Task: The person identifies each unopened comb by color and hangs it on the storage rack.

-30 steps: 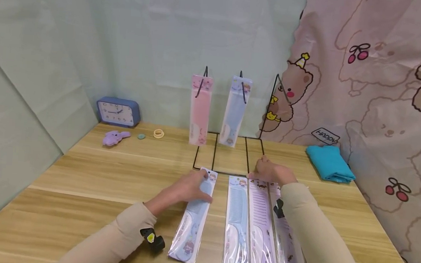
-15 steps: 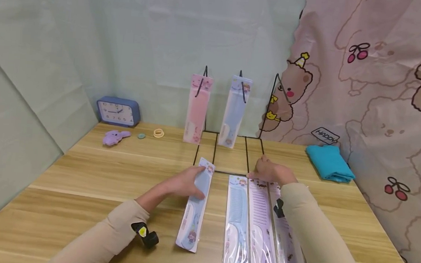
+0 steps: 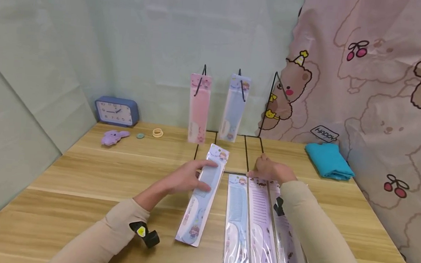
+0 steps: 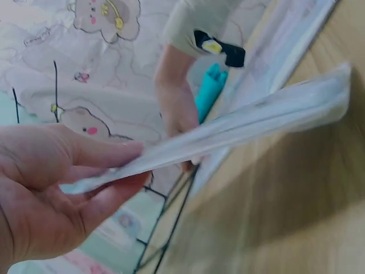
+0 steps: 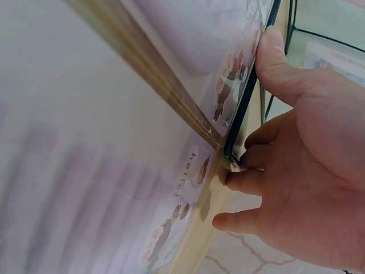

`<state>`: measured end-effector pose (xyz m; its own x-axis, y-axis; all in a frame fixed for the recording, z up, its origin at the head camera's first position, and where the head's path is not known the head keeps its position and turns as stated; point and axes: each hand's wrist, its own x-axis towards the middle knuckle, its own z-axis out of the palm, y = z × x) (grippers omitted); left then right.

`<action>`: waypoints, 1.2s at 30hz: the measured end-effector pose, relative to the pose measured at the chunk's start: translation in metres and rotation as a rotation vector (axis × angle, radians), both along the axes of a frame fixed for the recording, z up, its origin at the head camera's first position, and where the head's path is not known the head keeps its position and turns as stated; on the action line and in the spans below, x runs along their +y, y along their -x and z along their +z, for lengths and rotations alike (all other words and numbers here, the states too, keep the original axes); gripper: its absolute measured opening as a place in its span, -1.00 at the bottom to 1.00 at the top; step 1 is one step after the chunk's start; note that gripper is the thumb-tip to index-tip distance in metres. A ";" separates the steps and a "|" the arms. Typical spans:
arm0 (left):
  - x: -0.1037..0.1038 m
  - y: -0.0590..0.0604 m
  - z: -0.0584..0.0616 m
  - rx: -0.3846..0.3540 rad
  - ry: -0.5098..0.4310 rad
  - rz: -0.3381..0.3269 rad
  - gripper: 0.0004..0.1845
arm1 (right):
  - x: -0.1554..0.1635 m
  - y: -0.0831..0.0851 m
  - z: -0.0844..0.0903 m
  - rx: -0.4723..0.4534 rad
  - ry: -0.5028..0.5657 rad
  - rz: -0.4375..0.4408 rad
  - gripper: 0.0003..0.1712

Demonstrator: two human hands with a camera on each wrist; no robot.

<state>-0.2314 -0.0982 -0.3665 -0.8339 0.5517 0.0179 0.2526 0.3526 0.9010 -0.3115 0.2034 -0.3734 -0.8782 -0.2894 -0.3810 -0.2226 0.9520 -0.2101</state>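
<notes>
My left hand (image 3: pixel 188 177) pinches the upper part of a blue comb in a clear pack (image 3: pixel 198 207). The left wrist view shows thumb and fingers on either face of the pack (image 4: pixel 245 128), which is raised and tilted above its shadow. My right hand (image 3: pixel 272 169) holds the front right corner of a black wire rack (image 3: pixel 246 153). Seen from the right wrist, the thumb presses the wire (image 5: pixel 245 103) and the fingers bend at its corner. A pink pack (image 3: pixel 199 110) and a blue pack (image 3: pixel 234 108) hang from two hooks; the right hook (image 3: pixel 282 85) bears nothing.
Right of the held comb lie a blue comb pack (image 3: pixel 238 224) and several purple ones (image 3: pixel 262 230), partly under the right sleeve. A blue clock (image 3: pixel 117 111), purple toy (image 3: pixel 113 137), small rings (image 3: pixel 157 132) and a folded turquoise cloth (image 3: pixel 328 161) stand toward the back.
My left hand has lifted the blue comb pack off the table and moved it toward the rack. The hanging packs have swung slightly. The right hand stays in place.
</notes>
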 end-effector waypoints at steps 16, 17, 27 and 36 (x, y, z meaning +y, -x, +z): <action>0.028 -0.008 0.054 0.153 -0.370 -0.117 -0.28 | 0.000 0.002 -0.002 -0.012 0.022 -0.040 0.04; 0.029 -0.008 0.057 0.169 -0.374 -0.120 -0.28 | 0.000 0.002 -0.002 -0.013 0.025 -0.041 0.03; 0.043 0.007 0.077 0.268 -0.374 -0.100 -0.28 | -0.002 0.001 0.000 0.005 0.032 -0.035 0.00; 0.047 0.018 0.078 0.230 -0.335 -0.080 -0.27 | -0.001 0.004 -0.003 0.010 0.042 -0.054 -0.08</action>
<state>-0.2489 -0.0514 -0.2881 -0.7418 0.5463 0.3889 0.4758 0.0202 0.8793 -0.3159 0.2027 -0.3763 -0.8966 -0.2571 -0.3607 -0.1734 0.9530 -0.2484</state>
